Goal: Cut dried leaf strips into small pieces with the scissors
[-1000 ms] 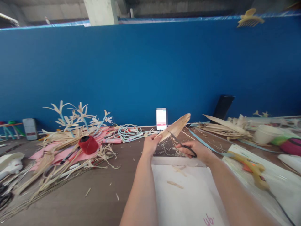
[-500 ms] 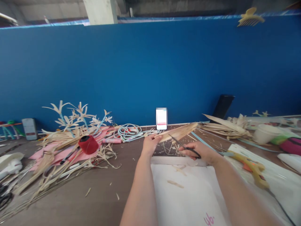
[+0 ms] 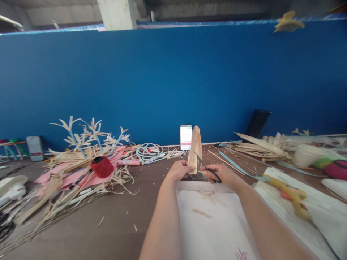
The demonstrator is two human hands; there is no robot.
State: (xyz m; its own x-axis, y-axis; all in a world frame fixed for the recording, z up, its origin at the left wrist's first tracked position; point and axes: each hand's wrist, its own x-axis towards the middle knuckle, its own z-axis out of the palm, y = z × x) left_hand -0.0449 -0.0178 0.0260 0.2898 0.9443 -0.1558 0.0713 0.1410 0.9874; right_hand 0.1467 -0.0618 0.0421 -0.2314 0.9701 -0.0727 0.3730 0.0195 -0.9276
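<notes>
the table is before the wall. in the middle, the husk is in the left hand, and the scissors are in the right hand, to its right. the phone stands just behind the husk. the paper lies on the near side of the hands. on the left is the spool, with the flowers behind it; the cord lies between spool and phone. on the right, the glue gun lies on a sheet, with the cup behind.

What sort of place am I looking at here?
Probably a craft workbench: scissors and a dried husk-like piece are in hand, handmade-looking pale flowers stand at the left, and a yellow glue gun lies at the right.
</notes>
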